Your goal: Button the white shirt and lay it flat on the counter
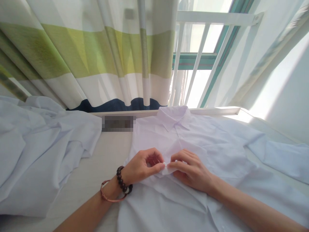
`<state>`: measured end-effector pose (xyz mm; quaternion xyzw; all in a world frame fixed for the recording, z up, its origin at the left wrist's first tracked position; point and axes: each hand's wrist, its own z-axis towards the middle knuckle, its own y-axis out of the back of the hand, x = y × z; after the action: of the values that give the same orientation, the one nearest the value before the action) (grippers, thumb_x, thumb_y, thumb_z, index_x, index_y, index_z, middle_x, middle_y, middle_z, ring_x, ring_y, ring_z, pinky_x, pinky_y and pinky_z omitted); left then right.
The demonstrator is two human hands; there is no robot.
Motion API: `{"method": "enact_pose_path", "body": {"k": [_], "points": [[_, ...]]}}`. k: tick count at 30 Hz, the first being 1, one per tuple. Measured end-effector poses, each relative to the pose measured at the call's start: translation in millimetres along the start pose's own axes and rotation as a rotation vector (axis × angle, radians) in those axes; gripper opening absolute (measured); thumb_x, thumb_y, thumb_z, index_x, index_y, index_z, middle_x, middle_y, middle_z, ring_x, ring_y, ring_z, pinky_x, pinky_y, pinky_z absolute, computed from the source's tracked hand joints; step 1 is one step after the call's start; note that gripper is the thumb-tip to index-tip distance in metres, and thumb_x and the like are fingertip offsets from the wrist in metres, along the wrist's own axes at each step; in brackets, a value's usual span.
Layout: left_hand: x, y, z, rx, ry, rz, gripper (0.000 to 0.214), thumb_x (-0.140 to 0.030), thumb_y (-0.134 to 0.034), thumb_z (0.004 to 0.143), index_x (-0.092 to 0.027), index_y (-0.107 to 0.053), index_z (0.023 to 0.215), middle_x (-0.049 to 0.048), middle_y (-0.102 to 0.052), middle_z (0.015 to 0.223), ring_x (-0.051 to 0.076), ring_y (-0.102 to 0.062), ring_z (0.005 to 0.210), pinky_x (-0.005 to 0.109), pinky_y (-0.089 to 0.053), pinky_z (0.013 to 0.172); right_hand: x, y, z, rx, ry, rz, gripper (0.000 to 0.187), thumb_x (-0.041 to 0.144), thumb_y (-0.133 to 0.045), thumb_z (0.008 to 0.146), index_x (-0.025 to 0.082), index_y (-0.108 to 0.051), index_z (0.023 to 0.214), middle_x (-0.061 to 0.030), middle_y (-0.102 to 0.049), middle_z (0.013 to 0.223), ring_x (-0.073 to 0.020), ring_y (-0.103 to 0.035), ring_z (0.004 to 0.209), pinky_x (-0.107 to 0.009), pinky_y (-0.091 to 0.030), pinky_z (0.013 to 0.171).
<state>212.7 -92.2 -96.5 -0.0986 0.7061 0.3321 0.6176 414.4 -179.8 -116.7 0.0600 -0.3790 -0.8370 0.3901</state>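
Note:
A white collared shirt (222, 141) lies spread out front side up, its collar toward the window. Over the middle of its front, my left hand (142, 164) pinches the fabric edge between thumb and forefinger. A small pale spot, which looks like a button, shows at those fingertips. My right hand (190, 169) pinches the raised cloth just to the right, its fingertips almost meeting the left ones. Beads and a copper-coloured bangle circle my left wrist. The cloth under both palms is partly hidden.
A heap of white cloth (36, 154) lies at the left on the pale surface (108, 151). A blurred-out dark rectangle (118, 123) sits by the back ledge. Behind are a green and white curtain (96, 51), a white railing (217, 18) and a window; a wall stands right.

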Motion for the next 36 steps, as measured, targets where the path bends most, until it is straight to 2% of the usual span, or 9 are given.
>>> {"method": "enact_pose_path", "body": {"k": [4, 9, 14, 17, 20, 23, 27, 32, 36], "points": [[1.9, -2.0, 2.4, 0.007, 0.016, 0.035, 0.020, -0.033, -0.065, 0.079, -0.014, -0.064, 0.085, 0.0001, -0.062, 0.072, 0.012, -0.054, 0.066, 0.023, -0.045, 0.064, -1.4, -2.4, -0.9, -0.024, -0.056, 0.035, 0.011, 0.009, -0.054, 0.085, 0.021, -0.055, 0.087, -0.0035, -0.061, 0.082, -0.0146, -0.053, 0.071, -0.027, -0.045, 0.067], [3.0, -3.5, 3.1, -0.019, 0.006, 0.064, 0.017, -0.031, -0.062, 0.080, -0.014, -0.063, 0.081, -0.0005, -0.062, 0.071, 0.011, -0.054, 0.064, 0.022, -0.045, 0.062, -1.6, -2.7, -1.3, -0.061, -0.193, 0.090, 0.022, 0.003, -0.052, 0.078, 0.021, -0.050, 0.090, -0.0022, -0.056, 0.083, -0.0144, -0.052, 0.071, -0.027, -0.045, 0.066], [0.1, -5.4, 1.5, -0.045, -0.014, 0.083, 0.020, -0.034, -0.056, 0.085, -0.015, -0.062, 0.084, -0.0011, -0.060, 0.071, 0.010, -0.052, 0.061, 0.021, -0.043, 0.058, -3.1, -3.0, -0.1, 0.009, -0.267, 0.113, 0.023, 0.003, -0.050, 0.077, 0.022, -0.050, 0.092, -0.0029, -0.055, 0.085, -0.0157, -0.051, 0.073, -0.028, -0.044, 0.066], [-1.5, -5.7, 0.8, -0.145, -0.065, 0.148, 0.025, -0.038, -0.049, 0.090, -0.016, -0.062, 0.091, 0.0009, -0.063, 0.079, 0.012, -0.056, 0.067, 0.023, -0.046, 0.063, -5.2, -3.1, -0.2, -0.022, -0.290, 0.151, 0.022, 0.002, -0.048, 0.077, 0.022, -0.049, 0.086, -0.0018, -0.054, 0.083, -0.0146, -0.050, 0.072, -0.027, -0.043, 0.065], [1.4, -5.7, 1.3, -0.341, -0.112, 0.263, 0.029, -0.037, -0.039, 0.096, -0.018, -0.060, 0.102, 0.0043, -0.067, 0.097, 0.017, -0.062, 0.088, 0.029, -0.049, 0.082, -9.8, 8.8, 3.0, -0.064, -0.313, 0.184, 0.021, 0.001, -0.047, 0.076, 0.021, -0.049, 0.081, -0.0021, -0.053, 0.085, -0.0137, -0.052, 0.073, -0.026, -0.044, 0.065], [8.5, -6.8, 2.4, -0.429, -0.170, 0.444, 0.031, -0.034, -0.038, 0.097, -0.017, -0.058, 0.112, 0.0082, -0.066, 0.113, 0.021, -0.060, 0.107, 0.036, -0.046, 0.097, -17.7, 42.3, 8.3, -0.083, -0.335, 0.206, 0.020, 0.002, -0.045, 0.079, 0.021, -0.050, 0.079, -0.0030, -0.057, 0.089, -0.0143, -0.056, 0.077, -0.026, -0.045, 0.067], [14.3, -9.4, 2.5, -0.296, -0.248, 0.709, 0.039, -0.034, -0.041, 0.095, -0.016, -0.054, 0.128, 0.0122, -0.061, 0.129, 0.024, -0.055, 0.121, 0.042, -0.042, 0.107, -28.5, 112.9, 1.7, -0.092, -0.401, 0.181, 0.017, 0.011, -0.048, 0.086, 0.023, -0.055, 0.077, -0.0027, -0.064, 0.083, -0.0179, -0.061, 0.080, -0.030, -0.049, 0.071], [13.9, -5.9, 2.1, -0.047, -0.184, 0.928, 0.053, -0.045, -0.037, 0.097, -0.022, -0.041, 0.145, 0.0081, -0.040, 0.151, 0.027, -0.035, 0.140, 0.051, -0.021, 0.118, -31.3, 198.0, -45.5, -0.036, -0.531, 0.050, 0.024, 0.035, -0.053, 0.093, 0.027, -0.061, 0.071, -0.0043, -0.069, 0.083, -0.0229, -0.063, 0.096, -0.038, -0.052, 0.088], [18.1, 3.4, 5.5, -0.040, -0.084, 1.007, 0.055, -0.049, -0.030, 0.098, -0.026, -0.037, 0.147, 0.0042, -0.036, 0.154, 0.026, -0.028, 0.144, 0.050, -0.018, 0.118, -21.2, 236.6, -89.5, 0.053, -0.651, -0.073, 0.035, 0.053, -0.055, 0.088, 0.027, -0.063, 0.067, -0.0048, -0.070, 0.079, -0.0259, -0.066, 0.093, -0.043, -0.052, 0.093]]}}
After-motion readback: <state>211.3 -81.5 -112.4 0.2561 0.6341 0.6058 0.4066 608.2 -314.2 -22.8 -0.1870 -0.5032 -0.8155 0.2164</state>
